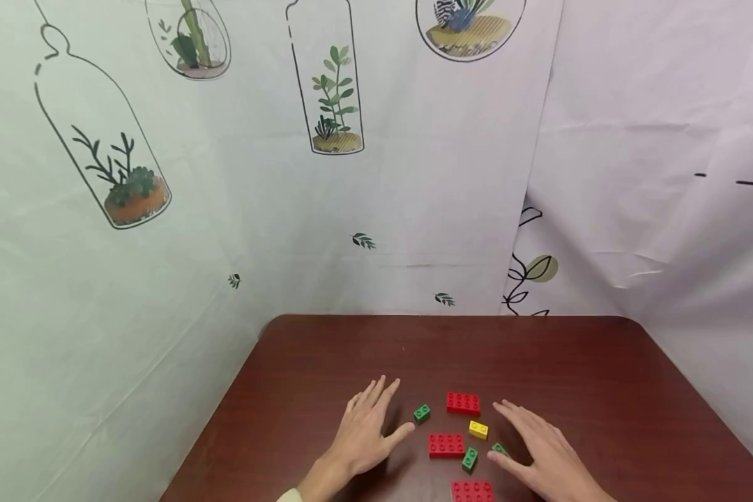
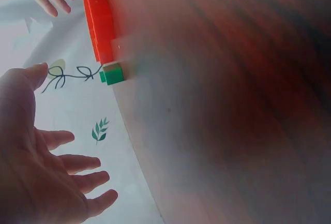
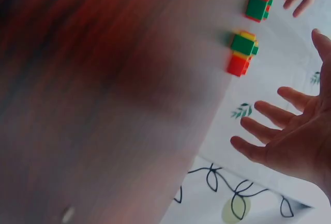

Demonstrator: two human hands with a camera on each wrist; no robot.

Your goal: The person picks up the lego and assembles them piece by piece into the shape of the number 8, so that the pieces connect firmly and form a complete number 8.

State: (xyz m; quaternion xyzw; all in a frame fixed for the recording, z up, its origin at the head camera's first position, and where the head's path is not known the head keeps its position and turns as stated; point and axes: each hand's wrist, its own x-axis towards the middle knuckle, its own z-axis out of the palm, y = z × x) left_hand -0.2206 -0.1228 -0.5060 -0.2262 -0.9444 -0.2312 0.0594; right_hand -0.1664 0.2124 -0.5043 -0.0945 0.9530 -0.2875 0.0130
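My left hand [image 1: 365, 434] hovers over the table left of the loose toy bricks, fingers spread and holding nothing. On the other side, my right hand [image 1: 542, 452] is held with its fingers extended, also holding nothing. Between them lie three red bricks: a far red brick [image 1: 463, 403], a middle red brick [image 1: 446, 446] and a near red brick [image 1: 473, 491] cut off by the frame. A yellow brick [image 1: 479, 429] sits among them. One green brick [image 1: 422, 413] is nearest my left hand, another green brick [image 1: 470, 459] touches or nearly touches the middle red one, and a third green brick [image 1: 500, 450] is partly hidden by my right thumb.
The dark reddish-brown table [image 1: 351, 348] has rounded far corners. White cloth [image 1: 414, 209] printed with plants in glass jars hangs behind it and along both sides.
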